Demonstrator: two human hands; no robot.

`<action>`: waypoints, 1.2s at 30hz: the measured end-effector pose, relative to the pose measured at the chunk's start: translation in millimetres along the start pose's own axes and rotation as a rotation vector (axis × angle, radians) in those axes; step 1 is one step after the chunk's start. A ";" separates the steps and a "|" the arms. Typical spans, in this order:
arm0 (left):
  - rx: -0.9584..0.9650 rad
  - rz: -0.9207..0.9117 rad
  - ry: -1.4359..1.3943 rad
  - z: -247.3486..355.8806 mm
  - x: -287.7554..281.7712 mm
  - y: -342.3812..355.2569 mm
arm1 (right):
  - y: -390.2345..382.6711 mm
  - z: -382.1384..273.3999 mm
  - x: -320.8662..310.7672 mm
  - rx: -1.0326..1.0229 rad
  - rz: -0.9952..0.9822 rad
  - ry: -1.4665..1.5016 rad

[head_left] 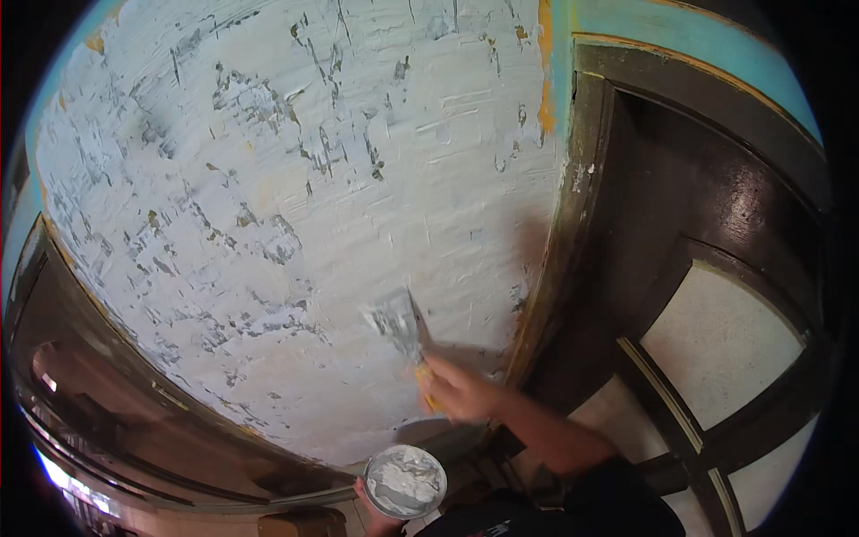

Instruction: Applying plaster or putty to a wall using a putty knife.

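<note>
My right hand (456, 391) is closed round the yellow handle of a putty knife (394, 319). Its broad metal blade, smeared with white filler, is at the wall (420, 197); I cannot tell whether it touches. White filler covers much of this wall in rough strokes, with grey and ochre patches showing through. Low at the front, my left hand (380, 517) grips a round tub (405, 481) from its left side. White and grey filler lies inside the tub, its open top facing up. Most of the left hand's fingers are hidden beneath the tub.
On the right stands a dark brown door frame (573, 206) with a panelled door (725, 345). Another dark wooden frame (98, 309) borders the wall at left. A brown box-like object (301, 523) sits low, left of the tub. Turquoise paint (689, 36) edges the upper right.
</note>
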State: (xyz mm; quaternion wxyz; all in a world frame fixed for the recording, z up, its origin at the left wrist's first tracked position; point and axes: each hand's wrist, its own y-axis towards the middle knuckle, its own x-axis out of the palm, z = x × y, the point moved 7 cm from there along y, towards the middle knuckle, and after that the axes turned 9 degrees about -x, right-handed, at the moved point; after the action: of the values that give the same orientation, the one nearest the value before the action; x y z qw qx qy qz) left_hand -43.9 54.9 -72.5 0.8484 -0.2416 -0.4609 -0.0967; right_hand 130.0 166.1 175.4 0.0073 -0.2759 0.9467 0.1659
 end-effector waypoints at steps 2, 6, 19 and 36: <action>0.056 0.012 0.068 2.2 18.0 -9.4 | -45.8 25.4 24.5 0.196 -0.090 0.038; -0.007 0.055 -0.008 -7.7 3.2 0.6 | -9.1 -42.7 13.8 -0.096 -0.110 -0.088; -0.151 -0.172 -0.878 -7.5 32.8 -7.3 | -30.6 -43.6 1.3 -0.059 0.002 -0.012; -0.116 0.020 0.015 -28.1 7.3 14.6 | 16.6 -150.7 -45.5 -0.375 0.095 -0.127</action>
State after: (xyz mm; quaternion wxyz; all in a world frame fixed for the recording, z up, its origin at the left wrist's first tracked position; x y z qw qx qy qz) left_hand -13.5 53.9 -84.0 0.8373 -0.2941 -0.4459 -0.1166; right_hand 171.6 155.0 327.8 0.0076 -0.2164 0.9088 0.3566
